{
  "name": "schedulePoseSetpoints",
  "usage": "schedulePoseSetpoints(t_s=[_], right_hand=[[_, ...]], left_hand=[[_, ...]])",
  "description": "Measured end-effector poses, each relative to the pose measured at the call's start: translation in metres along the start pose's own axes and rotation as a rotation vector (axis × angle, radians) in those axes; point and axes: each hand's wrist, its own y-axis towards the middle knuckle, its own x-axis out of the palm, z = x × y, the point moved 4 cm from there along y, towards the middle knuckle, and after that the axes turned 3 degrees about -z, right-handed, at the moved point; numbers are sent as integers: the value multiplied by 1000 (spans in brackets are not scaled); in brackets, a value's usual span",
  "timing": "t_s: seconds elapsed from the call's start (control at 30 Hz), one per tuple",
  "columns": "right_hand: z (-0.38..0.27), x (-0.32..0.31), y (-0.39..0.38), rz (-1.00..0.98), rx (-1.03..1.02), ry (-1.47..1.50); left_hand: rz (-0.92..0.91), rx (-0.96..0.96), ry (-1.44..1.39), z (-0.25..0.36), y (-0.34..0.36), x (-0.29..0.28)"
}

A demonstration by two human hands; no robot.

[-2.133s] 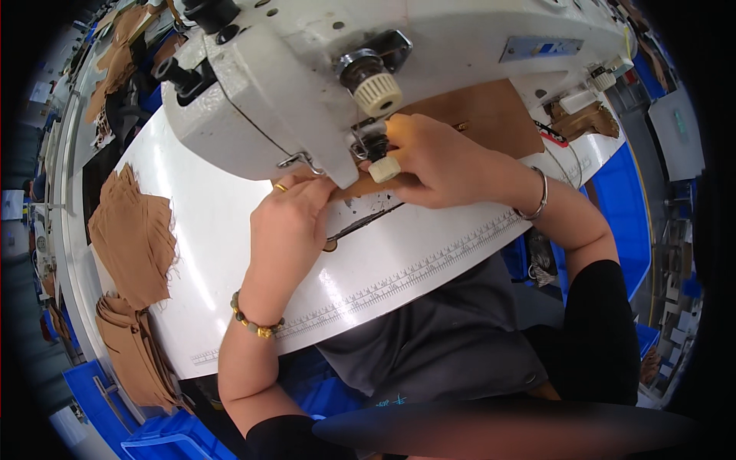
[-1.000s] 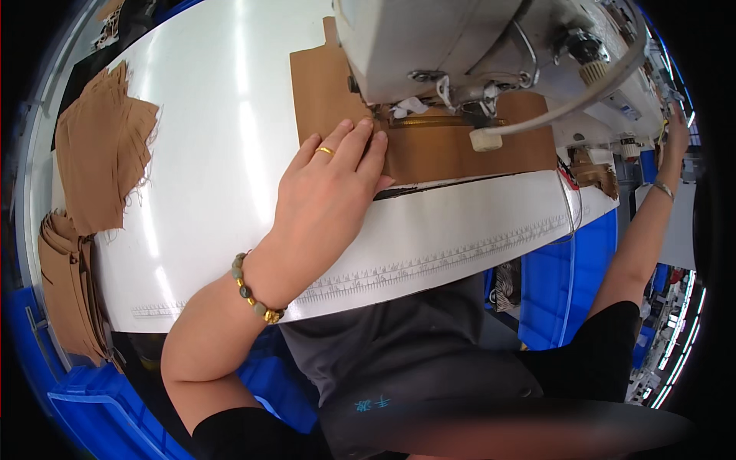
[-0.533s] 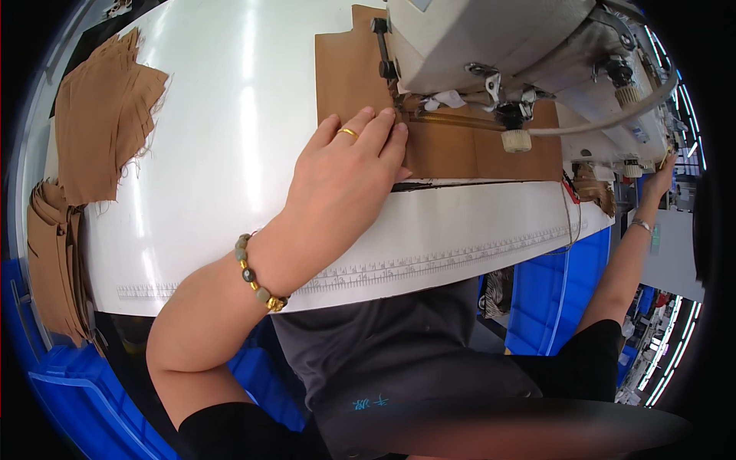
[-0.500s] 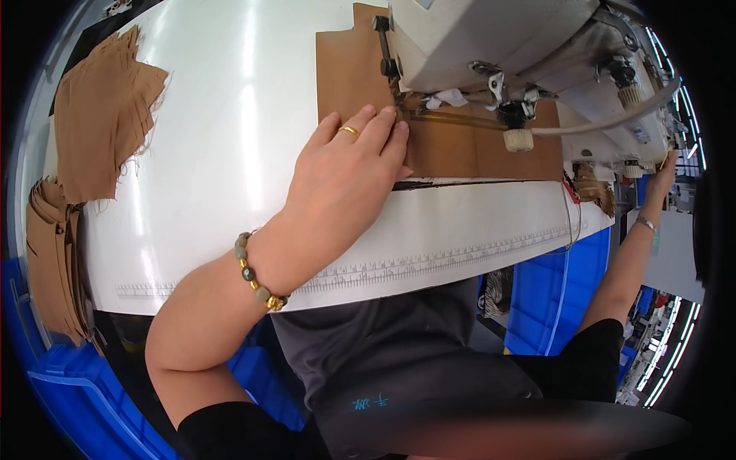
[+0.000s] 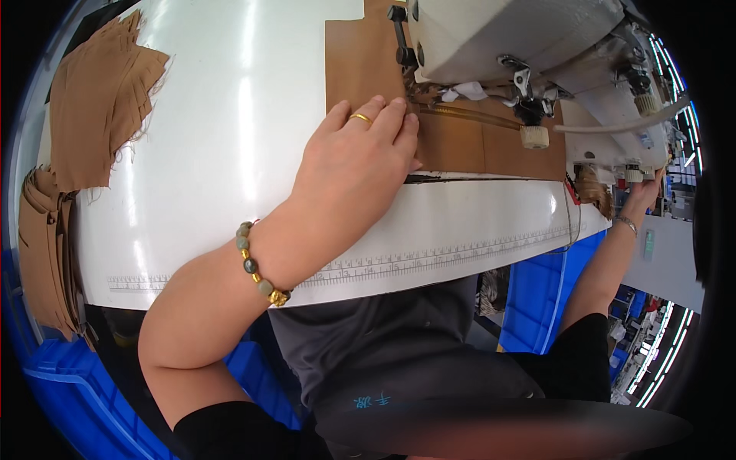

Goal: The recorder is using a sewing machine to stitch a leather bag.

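Note:
My left hand point(image 5: 356, 157) lies flat, fingers stretched out, on a brown piece of fabric point(image 5: 359, 61) beside the needle area of a white sewing machine point(image 5: 506, 34). A ring is on one of its fingers, and a beaded bracelet circles the wrist. The fabric runs under the machine head and on to the right, where a seam or fold line crosses it. Over at the far right, my right hand point(image 5: 644, 193) reaches up to the end of the machine. Its fingertips are partly hidden there, so what they touch cannot be made out.
Frayed brown fabric pieces point(image 5: 103, 107) lie stacked at the table's left, with another folded stack point(image 5: 47, 253) hanging over the edge. A printed ruler point(image 5: 368, 264) follows the white table's point(image 5: 192, 207) near edge. Blue bins point(image 5: 84, 399) stand below left, another blue bin point(image 5: 533, 295) below right.
My right hand has come slightly down and nearer along the machine's end. The view has shifted a little; my left hand stays flat on the fabric by the needle area.

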Motion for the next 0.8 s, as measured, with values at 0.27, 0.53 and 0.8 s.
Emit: schedulePoseSetpoints(t_s=[0.27,0.53,0.8], right_hand=[[17,-9,-20,92,-6,69],[-65,210,-290,-740,-997,-612],[16,338,-404,-1402,-849,-810]], left_hand=[[39,17,-38,1,3,0],[-38,32,39,11,8,-2],[-134,-22,48,16,10,-3]])
